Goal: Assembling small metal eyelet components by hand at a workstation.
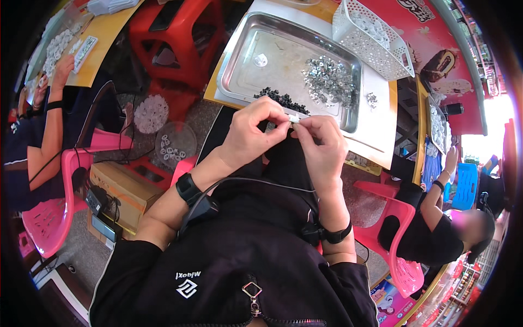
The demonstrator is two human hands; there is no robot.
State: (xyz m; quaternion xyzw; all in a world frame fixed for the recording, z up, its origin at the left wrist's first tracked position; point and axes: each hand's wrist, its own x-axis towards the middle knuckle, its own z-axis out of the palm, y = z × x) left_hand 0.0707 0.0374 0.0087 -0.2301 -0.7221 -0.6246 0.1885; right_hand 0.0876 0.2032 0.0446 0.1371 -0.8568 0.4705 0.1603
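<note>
Between my two hands, over the near edge of a metal tray (229, 59), I hold a small white part (293, 118). My left hand (255, 128) pinches its left end between thumb and forefinger. The fingertips of my right hand (323, 143) grip its other end. Its exact kind is too small to make out. Just beyond my fingers lies a heap of small black pieces (280, 98) in the tray. Farther right in the tray is a pile of small shiny metal pieces (328, 80). A single pale round piece (260, 60) sits at the tray's left.
A white perforated basket (376, 46) holding pale parts stands at the back right. Beside the tray lies a small cluster of metal pieces (372, 100). Red stools (173, 38) and a cardboard box (122, 191) are at left. People sit on pink chairs on both sides.
</note>
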